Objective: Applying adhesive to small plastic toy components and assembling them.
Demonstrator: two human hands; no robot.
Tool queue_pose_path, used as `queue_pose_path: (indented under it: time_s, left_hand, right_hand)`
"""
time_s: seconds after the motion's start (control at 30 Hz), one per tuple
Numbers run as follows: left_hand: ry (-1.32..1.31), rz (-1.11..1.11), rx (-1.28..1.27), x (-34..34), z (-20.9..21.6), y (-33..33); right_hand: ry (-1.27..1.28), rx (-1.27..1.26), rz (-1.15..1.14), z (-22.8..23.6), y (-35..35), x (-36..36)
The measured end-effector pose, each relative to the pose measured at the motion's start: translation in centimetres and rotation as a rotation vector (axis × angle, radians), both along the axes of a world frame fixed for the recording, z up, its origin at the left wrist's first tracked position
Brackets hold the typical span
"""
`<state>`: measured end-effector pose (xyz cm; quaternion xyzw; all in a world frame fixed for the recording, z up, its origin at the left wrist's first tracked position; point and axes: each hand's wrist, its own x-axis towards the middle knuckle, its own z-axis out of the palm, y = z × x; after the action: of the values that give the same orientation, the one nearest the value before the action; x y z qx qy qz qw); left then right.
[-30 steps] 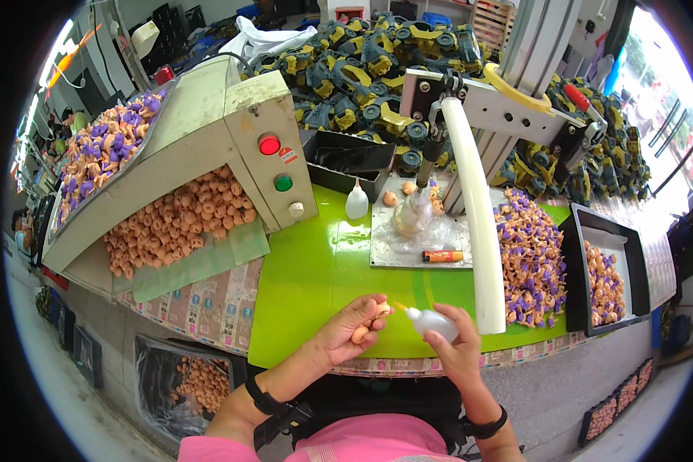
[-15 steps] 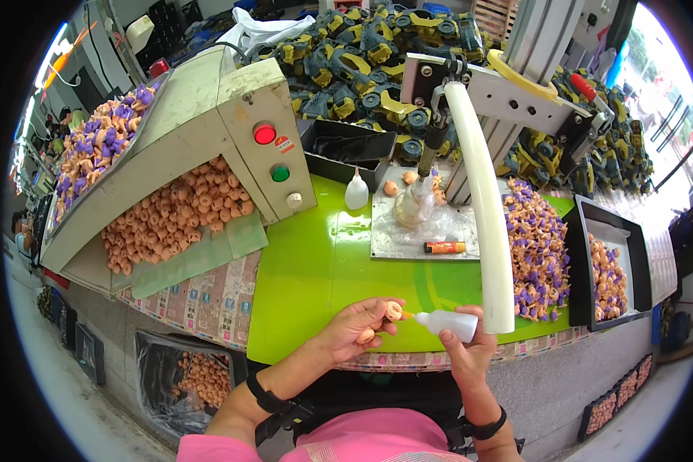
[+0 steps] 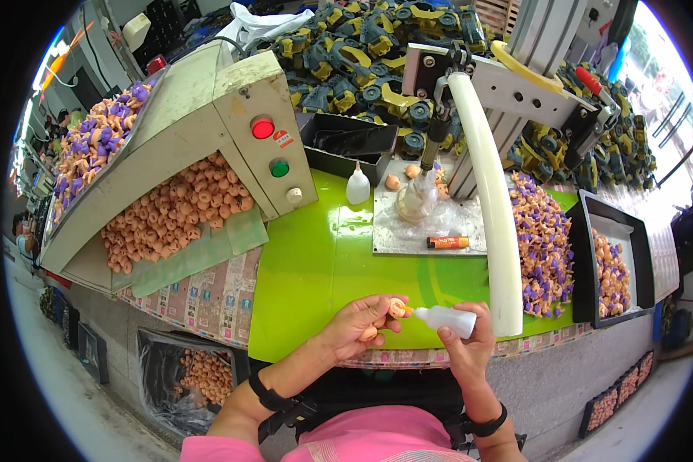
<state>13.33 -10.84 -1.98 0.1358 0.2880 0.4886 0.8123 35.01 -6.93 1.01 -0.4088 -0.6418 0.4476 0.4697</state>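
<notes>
My left hand (image 3: 359, 325) pinches a small peach-coloured doll head (image 3: 396, 308) between thumb and fingertips, its hollow opening showing. A second doll head (image 3: 369, 333) rests lower in the same hand's fingers. My right hand (image 3: 470, 339) is closed round a white squeeze bottle (image 3: 448, 319) lying nearly level. Its thin yellowish nozzle points left and meets the opening of the pinched head; whether the tip is inside I cannot tell. Both hands are over the front edge of the green table top (image 3: 308, 285).
A lever press (image 3: 439, 131) with a long white handle (image 3: 485, 208) stands to the right. Doll heads fill the beige machine's opening (image 3: 177, 208). Another squeeze bottle (image 3: 357, 186) and an orange-black tube (image 3: 447, 242) stand or lie behind. Purple-and-peach figures (image 3: 543, 246) heap beside a black tray (image 3: 643, 285).
The view has shifted slightly. The bottle and the pinched head stay nose to nose, with the head turned a little; both hands keep their hold.
</notes>
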Motion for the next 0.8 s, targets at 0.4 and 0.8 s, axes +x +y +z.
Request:
queue_pose_path:
  time_s: [0.4,0.8]
  left_hand:
    - [0.001,0.031,-0.039,0.2,0.5,0.0]
    - [-0.016,0.092,-0.038,0.1,0.0,-0.2]
  right_hand:
    - [-0.042,0.041,-0.059,-0.8,-0.2,1.0]
    - [0.037,-0.012,-0.133,-1.1,-0.6,1.0]
